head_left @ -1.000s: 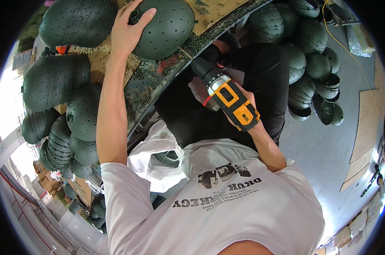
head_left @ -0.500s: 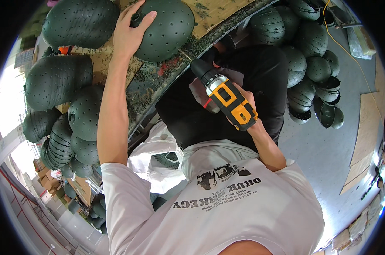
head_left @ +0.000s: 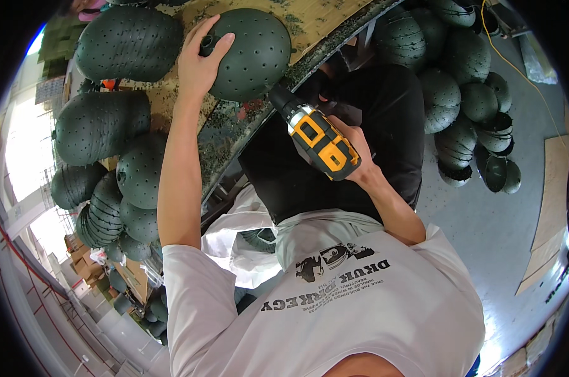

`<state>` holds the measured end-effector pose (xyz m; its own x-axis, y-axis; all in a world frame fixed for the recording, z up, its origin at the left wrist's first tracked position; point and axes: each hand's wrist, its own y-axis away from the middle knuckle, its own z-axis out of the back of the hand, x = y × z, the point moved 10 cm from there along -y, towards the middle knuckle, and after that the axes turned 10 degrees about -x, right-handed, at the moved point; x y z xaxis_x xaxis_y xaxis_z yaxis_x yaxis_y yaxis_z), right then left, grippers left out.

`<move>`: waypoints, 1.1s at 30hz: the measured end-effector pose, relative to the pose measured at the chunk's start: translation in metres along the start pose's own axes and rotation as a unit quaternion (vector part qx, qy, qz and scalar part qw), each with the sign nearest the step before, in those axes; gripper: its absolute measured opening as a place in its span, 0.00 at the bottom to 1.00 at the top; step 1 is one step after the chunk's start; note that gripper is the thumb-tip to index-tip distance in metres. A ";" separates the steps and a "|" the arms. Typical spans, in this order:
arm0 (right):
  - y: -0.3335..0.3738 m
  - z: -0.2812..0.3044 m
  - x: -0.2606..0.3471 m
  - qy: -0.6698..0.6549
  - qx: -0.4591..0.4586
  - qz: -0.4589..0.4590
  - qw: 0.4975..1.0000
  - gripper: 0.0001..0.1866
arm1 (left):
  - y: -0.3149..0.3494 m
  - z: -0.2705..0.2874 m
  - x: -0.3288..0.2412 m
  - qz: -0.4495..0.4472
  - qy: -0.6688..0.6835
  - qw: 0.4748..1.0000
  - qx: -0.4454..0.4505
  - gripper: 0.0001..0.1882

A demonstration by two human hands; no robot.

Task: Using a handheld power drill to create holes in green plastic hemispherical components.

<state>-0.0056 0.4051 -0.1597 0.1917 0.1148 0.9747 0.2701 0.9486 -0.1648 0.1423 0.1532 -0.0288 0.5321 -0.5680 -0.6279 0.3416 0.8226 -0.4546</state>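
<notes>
A dark green dome (head_left: 253, 56) dotted with small holes rests on the worktable at the top centre. My left hand (head_left: 200, 63) holds it from its left side, thumb and fingers on either side of a short round collar. In my right hand (head_left: 357, 147) is a yellow and black cordless drill (head_left: 322, 141), gripped by its handle. Its black chuck points up and left at the dome's lower right edge. The bit is hard to see there, so I cannot tell whether it has entered the shell.
Stacked perforated domes (head_left: 130, 44) stand left of the work, with more domes (head_left: 140, 169) below them. Dark shavings litter the worktable (head_left: 322, 25). On the right, several nested domes (head_left: 457, 94) lie on the grey floor (head_left: 460, 213), near a yellow cable (head_left: 517, 81) and cardboard sheets (head_left: 545, 213).
The drill has moved up and left, bringing its chuck close to the dome's edge. The dome, my left hand and the surroundings sit slightly lower and farther right in the picture.
</notes>
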 end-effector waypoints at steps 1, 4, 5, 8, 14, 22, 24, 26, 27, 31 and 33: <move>0.002 0.003 0.001 -0.002 -0.006 -0.001 1.000 0.22 | -0.001 0.000 0.000 -0.002 -0.004 1.000 -0.001 0.27; 0.015 0.012 0.003 -0.020 -0.005 -0.030 0.999 0.19 | 0.000 -0.001 -0.002 -0.002 0.006 1.000 0.001 0.27; 0.019 0.015 0.005 -0.022 -0.003 -0.039 0.999 0.19 | 0.001 0.000 -0.003 -0.007 0.002 1.000 0.002 0.27; 0.024 0.019 0.003 -0.027 0.003 -0.052 0.998 0.18 | 0.001 -0.001 -0.008 -0.017 -0.002 1.000 0.001 0.27; -0.001 0.000 0.006 0.004 0.004 -0.017 1.000 0.19 | 0.004 0.003 0.001 0.019 0.005 1.000 -0.013 0.28; 0.038 0.020 -0.010 -0.036 0.011 -0.126 0.991 0.13 | 0.006 0.004 0.002 -0.010 -0.046 0.999 -0.024 0.26; 0.057 0.036 0.015 0.058 -0.008 -0.079 0.995 0.15 | 0.008 0.011 -0.001 -0.010 -0.058 0.997 -0.050 0.26; 0.080 0.053 0.019 0.103 -0.011 -0.134 0.985 0.12 | 0.016 0.016 -0.002 -0.012 -0.066 0.995 -0.074 0.27; 0.086 0.063 0.034 0.156 -0.025 -0.068 0.985 0.12 | 0.022 0.031 -0.009 -0.046 -0.050 0.986 -0.154 0.28; 0.100 0.105 0.040 0.252 -0.063 -0.094 0.961 0.11 | 0.076 0.041 -0.041 -0.062 -0.030 0.974 -0.216 0.44; 0.089 0.117 0.056 0.221 -0.079 -0.107 0.966 0.11 | 0.095 0.030 -0.044 -0.045 -0.051 0.977 -0.204 0.49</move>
<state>-0.0813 0.5310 -0.1019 0.4904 -0.2497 0.8349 0.4818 0.8760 -0.0210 0.1743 0.2571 -0.0250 0.5952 -0.6154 -0.5168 0.0646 0.6777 -0.7325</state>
